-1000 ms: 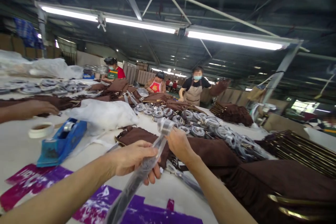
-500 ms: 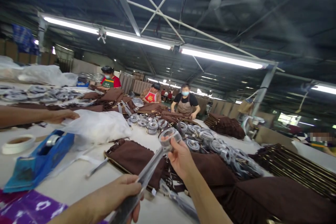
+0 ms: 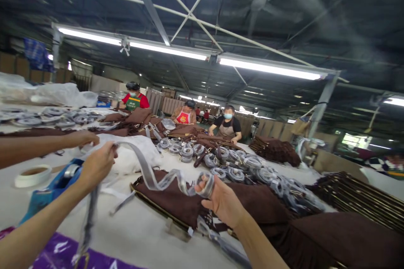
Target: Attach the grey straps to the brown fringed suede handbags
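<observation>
A plastic-wrapped strap (image 3: 145, 172) runs in loose, wavy coils between my hands. My left hand (image 3: 99, 162) pinches it at the left, and its tail hangs down with a metal clasp near the purple plastic (image 3: 85, 254). At the right, my right hand (image 3: 222, 197) is closed around the strap's coiled end. Beneath the strap lies a brown fringed bag (image 3: 168, 197) with a gold-coloured edge. Another person's hand (image 3: 85, 138) reaches in from the left to a white plastic bag (image 3: 139, 145), just behind my left hand.
A blue tape dispenser (image 3: 47, 193) and a white tape roll (image 3: 33, 175) stand at left. Several coiled wrapped straps (image 3: 235, 172) lie across the middle. Brown bags (image 3: 344, 235) are stacked at right. Several co-workers stand across the table, one in a brown apron (image 3: 225, 128).
My left hand has moved up and left, drawing out the strap. The coil in my right hand has loosened into waves. The view has shifted slightly.
</observation>
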The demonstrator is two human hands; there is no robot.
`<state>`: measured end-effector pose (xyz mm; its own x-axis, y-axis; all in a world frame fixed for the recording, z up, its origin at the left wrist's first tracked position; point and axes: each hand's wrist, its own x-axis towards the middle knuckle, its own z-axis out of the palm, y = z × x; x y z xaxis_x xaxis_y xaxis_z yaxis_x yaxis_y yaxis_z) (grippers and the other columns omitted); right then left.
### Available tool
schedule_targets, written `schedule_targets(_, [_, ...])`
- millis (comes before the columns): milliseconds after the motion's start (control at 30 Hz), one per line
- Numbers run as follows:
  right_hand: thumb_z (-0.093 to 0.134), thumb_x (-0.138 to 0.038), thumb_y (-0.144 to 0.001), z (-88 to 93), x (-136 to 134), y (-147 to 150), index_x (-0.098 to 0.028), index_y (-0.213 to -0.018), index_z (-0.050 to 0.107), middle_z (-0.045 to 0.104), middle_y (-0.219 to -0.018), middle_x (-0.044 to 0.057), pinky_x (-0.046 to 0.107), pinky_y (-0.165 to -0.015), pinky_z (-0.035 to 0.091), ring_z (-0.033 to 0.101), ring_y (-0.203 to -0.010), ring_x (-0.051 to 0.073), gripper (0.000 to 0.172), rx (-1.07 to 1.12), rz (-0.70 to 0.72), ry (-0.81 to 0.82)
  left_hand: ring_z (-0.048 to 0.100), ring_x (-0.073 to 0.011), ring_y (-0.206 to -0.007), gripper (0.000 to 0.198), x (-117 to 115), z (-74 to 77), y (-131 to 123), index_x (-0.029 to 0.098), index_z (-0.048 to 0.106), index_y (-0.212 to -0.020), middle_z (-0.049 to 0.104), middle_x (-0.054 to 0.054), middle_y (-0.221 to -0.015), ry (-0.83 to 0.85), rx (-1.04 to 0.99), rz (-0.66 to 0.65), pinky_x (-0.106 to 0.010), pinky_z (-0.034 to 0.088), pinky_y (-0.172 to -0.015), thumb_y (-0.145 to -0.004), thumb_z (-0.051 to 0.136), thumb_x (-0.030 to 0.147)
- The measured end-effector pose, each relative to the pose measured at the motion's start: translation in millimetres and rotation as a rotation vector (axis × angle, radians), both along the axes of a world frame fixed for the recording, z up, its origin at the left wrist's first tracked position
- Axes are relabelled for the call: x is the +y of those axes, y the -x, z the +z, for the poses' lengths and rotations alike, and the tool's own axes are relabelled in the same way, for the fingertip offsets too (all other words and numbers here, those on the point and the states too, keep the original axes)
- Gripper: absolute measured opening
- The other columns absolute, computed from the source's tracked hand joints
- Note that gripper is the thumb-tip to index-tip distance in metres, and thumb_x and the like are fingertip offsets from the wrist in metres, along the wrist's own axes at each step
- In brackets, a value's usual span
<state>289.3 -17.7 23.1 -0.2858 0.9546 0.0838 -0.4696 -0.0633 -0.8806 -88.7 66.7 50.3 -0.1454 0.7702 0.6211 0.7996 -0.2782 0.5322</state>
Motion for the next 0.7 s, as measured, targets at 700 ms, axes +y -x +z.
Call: schedule_targets(700, [0.052, -0.06, -0.085, -11.8, -14.1, -15.5, -0.012, -0.086, 0.062, 0.058, -0.066, 0.0, 0.015, -0.038, 0.045, 0.058, -0.053, 0.01, 0.048, -0.33, -0.115, -0.139, 0.044, -0.0283, -0.129, 0.069, -12.2, -11.6, -185.0, 0.017, 0.053, -0.131, 0.052, -0.009, -0.141, 0.259, 0.109, -1.001, -0.04, 0.03, -0.111, -0.062, 0.05, 0.013])
